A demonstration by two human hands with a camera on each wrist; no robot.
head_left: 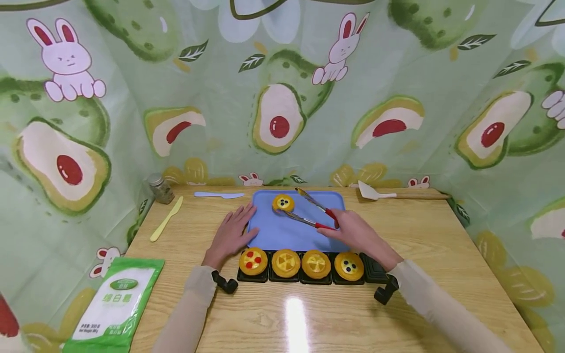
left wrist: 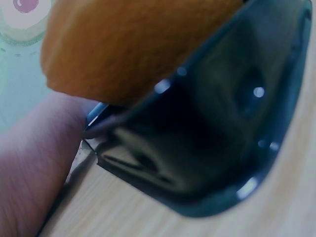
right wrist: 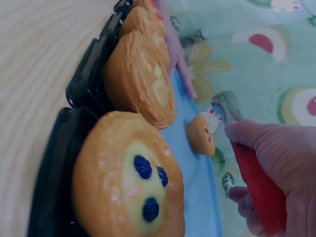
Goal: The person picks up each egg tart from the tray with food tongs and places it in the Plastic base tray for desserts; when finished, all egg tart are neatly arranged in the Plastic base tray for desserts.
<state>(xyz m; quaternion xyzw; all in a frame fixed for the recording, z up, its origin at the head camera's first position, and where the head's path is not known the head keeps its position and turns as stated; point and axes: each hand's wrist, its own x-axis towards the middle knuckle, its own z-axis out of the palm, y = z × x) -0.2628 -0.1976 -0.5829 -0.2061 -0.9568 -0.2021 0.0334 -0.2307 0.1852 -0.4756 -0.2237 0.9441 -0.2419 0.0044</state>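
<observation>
My right hand (head_left: 337, 226) grips red-handled metal tongs (head_left: 315, 212). The tongs' two arms are spread on either side of a blueberry tart (head_left: 283, 202) that lies on the blue tray (head_left: 287, 233). In the right wrist view, my fingers are curled round the red handle (right wrist: 256, 182), and the tart (right wrist: 200, 136) rests on the tray beyond it. My left hand (head_left: 238, 223) lies flat with straight fingers at the tray's left edge. A row of black cups (head_left: 375, 268) in front of the tray holds several tarts (head_left: 285, 263); the rightmost cup is empty.
A green and white bag (head_left: 116, 304) lies at the front left. A yellow knife (head_left: 166, 219), a blue knife (head_left: 219, 195) and a small jar (head_left: 161, 188) lie at the back left. A spatula (head_left: 397, 194) is at the back right. Patterned cloth walls surround the table.
</observation>
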